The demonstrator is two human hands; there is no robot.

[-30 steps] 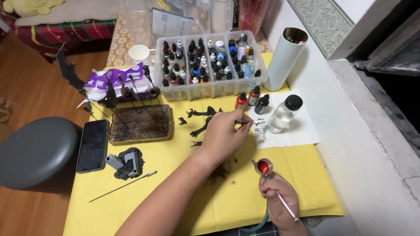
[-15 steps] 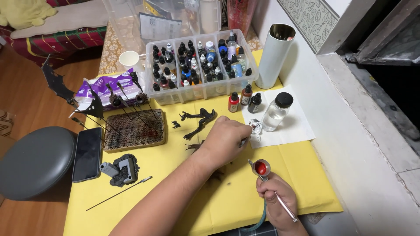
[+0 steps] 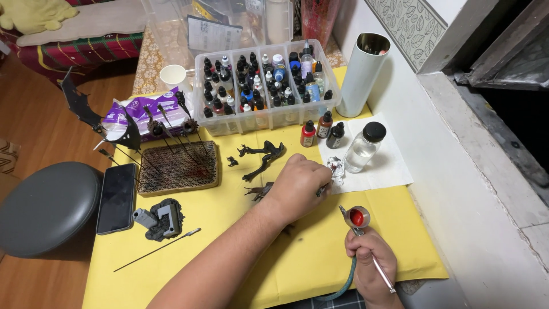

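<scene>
Right hand [image 3: 370, 264], lower right of frame, is closing its grip round an airbrush [image 3: 360, 229]; red paint is sitting in the airbrush cup, teal hose trailing off the bottom edge. Left hand [image 3: 297, 186], centre frame, is pinching a small dark miniature part [image 3: 258, 191] low over the worktop [image 3: 320, 257]; fingers curled, exact hold partly hidden.

Worktop is wearing a yellow cover, running hard against a white wall [image 3: 457, 171] on the right. Wood floor and a grey round stool [image 3: 46, 206] are showing at left.

Clear compartmented box [image 3: 266, 86], upper centre, is holding rows of small dropper bottles. Three loose bottles [image 3: 321, 129] are standing just beside it, with a clear black-capped bottle [image 3: 363, 147] on a white paper sheet [image 3: 389, 169]. White tube [image 3: 363, 71] is standing upright at upper right. Corrugated block [image 3: 178, 167] left of centre is carrying dark parts on sticks. Black phone [image 3: 117, 197] is lying near the left edge.

Bare yellow area is lying between the two hands and along the bottom left.
</scene>
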